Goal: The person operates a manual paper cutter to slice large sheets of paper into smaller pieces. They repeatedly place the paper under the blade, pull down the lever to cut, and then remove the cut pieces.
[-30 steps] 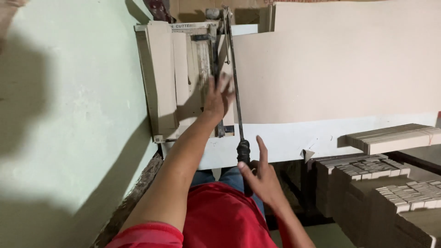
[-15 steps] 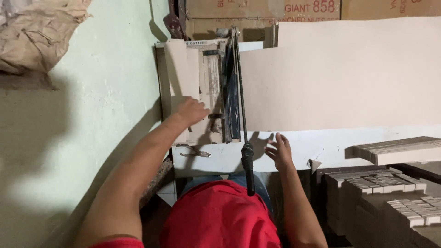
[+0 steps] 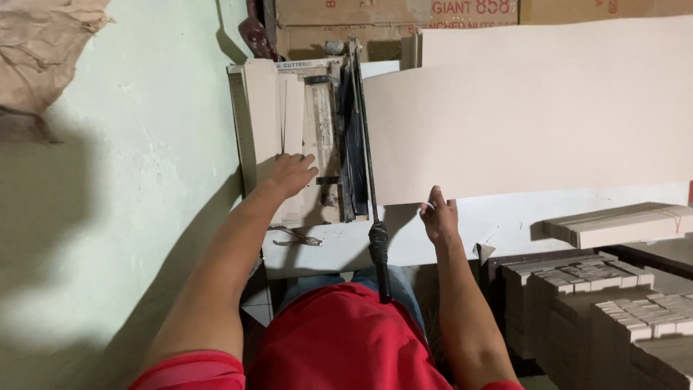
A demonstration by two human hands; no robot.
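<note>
Hemmed in on the left by a pale green wall, close against the cutter's edge; more open to the right, over the white desk, though a flat stack of cut strips sits near the desk's front edge there. Below the desk on the right, piles of small cardboard pieces.

Compared with half a second ago: left hand in nearly the same spot on the paper cutter, right hand risen slightly to meet the sheet's near edge.

Left hand flat, fingers spread, pressing on narrow tan strips on the cutter bed, left of the blade arm. Right grip pinching the near edge of the large tan cardboard sheet, close to its lower left corner. Sheet lying across the desk, stretching away to the right from the blade. Black lever handle hanging off the front, between both forearms, touched by neither hand.
</note>
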